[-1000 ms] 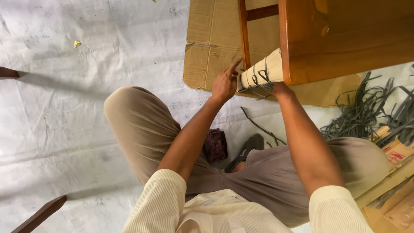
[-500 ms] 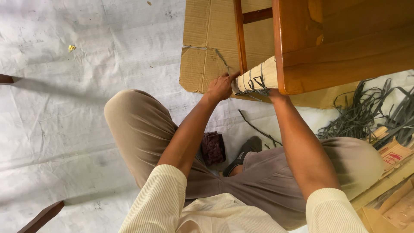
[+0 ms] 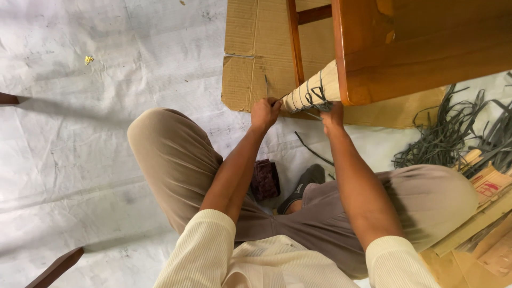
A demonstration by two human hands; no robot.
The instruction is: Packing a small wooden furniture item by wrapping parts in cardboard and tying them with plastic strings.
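The person sat cross-legged on the white floor sheet. The left hand had dropped from the cardboard and pinched a dark strip end; the right hand steadied the wrapped chair leg, its grip hidden. The binding looked to be tightening.

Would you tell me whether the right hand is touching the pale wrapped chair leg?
Touching: the head view shows the right hand pressed against the underside of the wrapped leg, no gap visible.
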